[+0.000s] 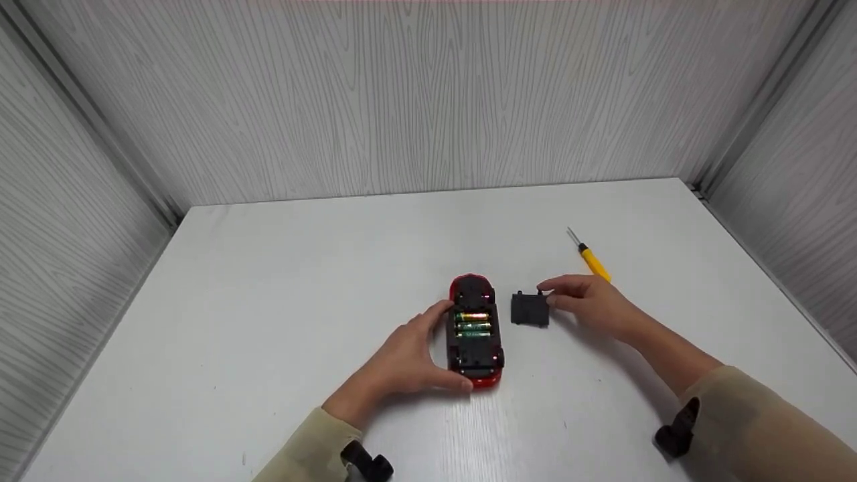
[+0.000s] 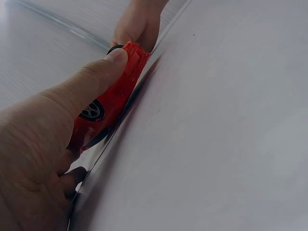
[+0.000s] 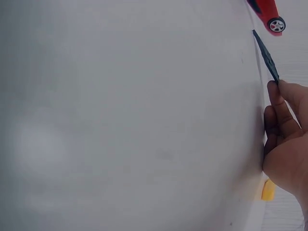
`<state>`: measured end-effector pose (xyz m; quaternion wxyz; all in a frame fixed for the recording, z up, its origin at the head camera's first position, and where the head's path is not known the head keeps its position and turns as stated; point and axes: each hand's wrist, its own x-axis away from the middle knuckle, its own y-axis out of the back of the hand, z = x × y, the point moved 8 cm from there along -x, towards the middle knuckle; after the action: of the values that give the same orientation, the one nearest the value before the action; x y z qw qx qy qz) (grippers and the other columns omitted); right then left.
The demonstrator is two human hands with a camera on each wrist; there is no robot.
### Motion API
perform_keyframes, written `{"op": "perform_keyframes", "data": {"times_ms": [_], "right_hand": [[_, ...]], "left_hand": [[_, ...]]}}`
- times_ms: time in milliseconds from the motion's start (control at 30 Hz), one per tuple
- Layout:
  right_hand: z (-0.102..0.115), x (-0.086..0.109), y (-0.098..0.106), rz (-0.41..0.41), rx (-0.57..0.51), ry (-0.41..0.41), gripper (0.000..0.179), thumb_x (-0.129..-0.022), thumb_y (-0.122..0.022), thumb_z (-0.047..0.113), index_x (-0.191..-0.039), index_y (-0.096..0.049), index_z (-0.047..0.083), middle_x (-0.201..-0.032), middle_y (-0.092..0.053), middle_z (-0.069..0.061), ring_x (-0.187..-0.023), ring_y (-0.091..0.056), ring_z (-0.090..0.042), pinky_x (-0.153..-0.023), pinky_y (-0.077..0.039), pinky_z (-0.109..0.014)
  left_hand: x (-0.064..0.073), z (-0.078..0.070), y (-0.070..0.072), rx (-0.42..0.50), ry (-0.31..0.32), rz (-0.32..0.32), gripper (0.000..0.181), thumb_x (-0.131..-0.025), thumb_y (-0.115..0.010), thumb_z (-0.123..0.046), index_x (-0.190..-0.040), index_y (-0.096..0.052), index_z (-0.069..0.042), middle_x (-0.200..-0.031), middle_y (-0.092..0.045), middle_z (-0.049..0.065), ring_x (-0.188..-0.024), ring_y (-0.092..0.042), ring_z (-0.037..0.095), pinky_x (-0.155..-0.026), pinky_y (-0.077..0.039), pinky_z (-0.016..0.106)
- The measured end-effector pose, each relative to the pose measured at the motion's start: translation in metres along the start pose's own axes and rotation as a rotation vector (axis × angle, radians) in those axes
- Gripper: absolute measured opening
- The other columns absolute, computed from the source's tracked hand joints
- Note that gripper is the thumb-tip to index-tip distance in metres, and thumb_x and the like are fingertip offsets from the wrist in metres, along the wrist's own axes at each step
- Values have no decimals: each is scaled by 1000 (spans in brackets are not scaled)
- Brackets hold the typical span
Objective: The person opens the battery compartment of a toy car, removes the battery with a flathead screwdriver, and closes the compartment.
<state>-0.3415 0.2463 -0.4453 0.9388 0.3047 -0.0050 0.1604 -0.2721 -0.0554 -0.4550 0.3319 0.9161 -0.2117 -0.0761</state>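
Note:
A red toy car (image 1: 477, 348) lies upside down on the table, its black underside up. Batteries (image 1: 473, 325) sit side by side in its uncovered compartment. My left hand (image 1: 408, 358) holds the car from the left, thumb at the near end and fingers along the side; the left wrist view shows the thumb on the red body (image 2: 118, 91). To the right of the car, my right hand (image 1: 592, 304) pinches a black battery cover (image 1: 529, 310) by its right edge. In the right wrist view the cover (image 3: 267, 58) is seen edge-on, tilted between thumb and fingertip.
Beyond my right hand lies a screwdriver (image 1: 593, 262) with a yellow handle, its tip pointing away and to the left. The white table (image 1: 301, 268) is bounded by wood-grain panels at the back (image 1: 402, 100) and on both sides.

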Motion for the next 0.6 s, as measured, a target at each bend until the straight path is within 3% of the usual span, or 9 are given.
{"op": "perform_keyframes", "data": {"times_ms": [600], "right_hand": [[3, 2, -1, 12, -20, 21, 35, -106, -68, 20, -140, -71, 13, -133, -71, -7, -118, -59, -24, -90, -48, -22]], "left_hand": [[1, -1, 1, -6, -3, -7, 128, -59, -98, -62, -165, -35, -28, -163, -46, 2, -150, -41, 24, -122, -34, 49]]}}
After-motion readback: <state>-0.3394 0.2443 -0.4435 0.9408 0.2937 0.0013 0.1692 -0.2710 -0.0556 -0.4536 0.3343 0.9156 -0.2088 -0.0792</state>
